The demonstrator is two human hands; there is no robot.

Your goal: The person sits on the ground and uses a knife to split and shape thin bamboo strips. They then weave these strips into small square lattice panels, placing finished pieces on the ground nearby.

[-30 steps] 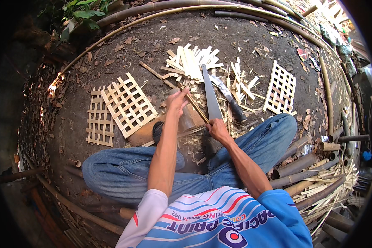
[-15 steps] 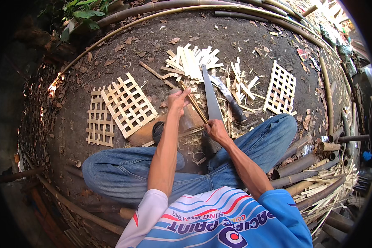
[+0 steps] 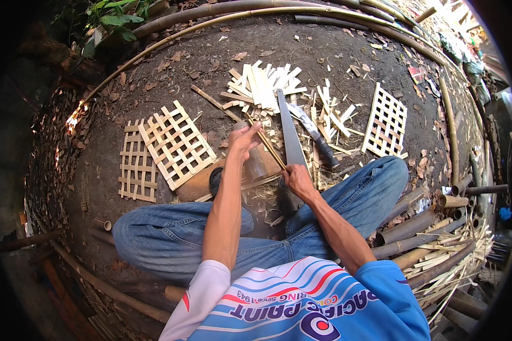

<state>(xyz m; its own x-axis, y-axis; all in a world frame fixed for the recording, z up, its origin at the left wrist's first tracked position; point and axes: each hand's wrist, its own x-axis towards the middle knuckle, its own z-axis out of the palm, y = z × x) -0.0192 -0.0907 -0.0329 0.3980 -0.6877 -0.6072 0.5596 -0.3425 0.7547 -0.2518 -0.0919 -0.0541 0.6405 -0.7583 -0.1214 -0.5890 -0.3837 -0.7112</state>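
Between my hands, thin bamboo strips slant from upper left to lower right. My left hand grips them near the far end, thumb and fingertips against them. At the near end my right hand is closed round the strips. Just right of them lies a handsaw, its blade pointing away from me. Beside the saw is a large blade with a black handle. A pile of flat, pale bamboo slats lies beyond my hands, with more loose cut pieces to its right.
Two woven bamboo lattice panels overlap at the left; another lattice panel lies at the right. A brown block sits before my crossed legs. Bamboo poles and split strips are heaped at the lower right. Long bamboo poles curve along the far side.
My left hand has turned slightly and the strips have shifted a little with it. My right hand stays in nearly the same place, still gripping the near end.
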